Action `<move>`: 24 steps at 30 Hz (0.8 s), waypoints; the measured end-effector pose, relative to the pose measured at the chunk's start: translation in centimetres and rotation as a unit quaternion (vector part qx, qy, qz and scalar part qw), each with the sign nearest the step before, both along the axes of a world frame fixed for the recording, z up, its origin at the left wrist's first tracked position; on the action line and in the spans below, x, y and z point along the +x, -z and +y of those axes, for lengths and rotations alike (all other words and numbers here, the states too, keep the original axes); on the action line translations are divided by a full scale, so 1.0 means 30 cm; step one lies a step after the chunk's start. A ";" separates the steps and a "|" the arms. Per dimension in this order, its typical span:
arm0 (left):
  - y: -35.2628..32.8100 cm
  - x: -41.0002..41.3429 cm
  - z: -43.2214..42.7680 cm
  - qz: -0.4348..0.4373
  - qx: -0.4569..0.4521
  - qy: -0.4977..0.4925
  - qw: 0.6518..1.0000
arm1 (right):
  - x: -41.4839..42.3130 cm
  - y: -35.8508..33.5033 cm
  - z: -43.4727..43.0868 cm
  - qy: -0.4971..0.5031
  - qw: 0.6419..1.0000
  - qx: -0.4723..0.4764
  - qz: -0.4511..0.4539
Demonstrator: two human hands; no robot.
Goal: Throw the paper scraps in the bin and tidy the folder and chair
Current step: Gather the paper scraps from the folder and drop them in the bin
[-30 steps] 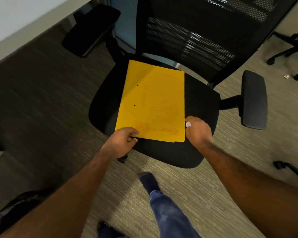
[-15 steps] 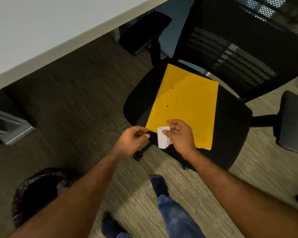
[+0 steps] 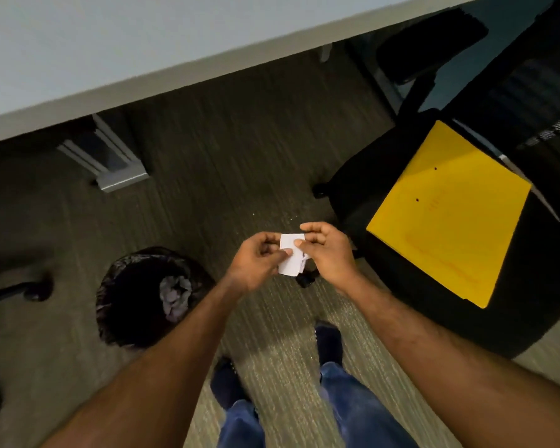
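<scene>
Paper scraps (image 3: 291, 253) are pinched between both hands, left hand (image 3: 256, 263) and right hand (image 3: 327, 253). Left of them, the bin (image 3: 149, 295) holds crumpled paper (image 3: 175, 295). Right, the folder (image 3: 446, 215) lies on the chair (image 3: 362, 189).

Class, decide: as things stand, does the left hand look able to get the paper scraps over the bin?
Probably yes. The left hand shares the paper scraps with the right hand; the open bin sits lower left, nothing between.

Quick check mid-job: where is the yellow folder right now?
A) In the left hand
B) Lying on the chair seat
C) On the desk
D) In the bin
B: the yellow folder lies flat on the chair seat, while both the left hand and the right hand pinch the paper scraps.
</scene>
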State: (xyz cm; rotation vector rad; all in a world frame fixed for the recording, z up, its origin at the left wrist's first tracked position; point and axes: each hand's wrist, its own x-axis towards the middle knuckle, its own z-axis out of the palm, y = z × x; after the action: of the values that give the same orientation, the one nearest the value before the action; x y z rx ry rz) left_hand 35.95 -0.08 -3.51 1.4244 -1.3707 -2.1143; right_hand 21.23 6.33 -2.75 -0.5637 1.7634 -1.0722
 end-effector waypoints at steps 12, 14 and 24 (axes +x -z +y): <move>0.119 0.488 0.007 -0.022 0.022 -0.215 0.976 | 0.435 0.060 -0.114 -0.158 0.983 0.072 -0.057; 0.146 0.565 0.011 -0.020 0.028 -0.238 0.971 | 0.510 0.074 -0.136 -0.168 0.981 0.078 -0.050; 0.248 0.902 0.031 -0.049 0.045 -0.378 0.923 | 0.812 0.225 -0.243 -0.189 0.977 0.085 -0.057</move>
State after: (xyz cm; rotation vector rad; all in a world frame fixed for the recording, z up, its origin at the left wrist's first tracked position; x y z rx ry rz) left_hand 63.01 0.86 -10.95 1.7417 -0.5784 -1.6105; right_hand 45.60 -0.98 -9.49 -0.6835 1.5502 -0.6702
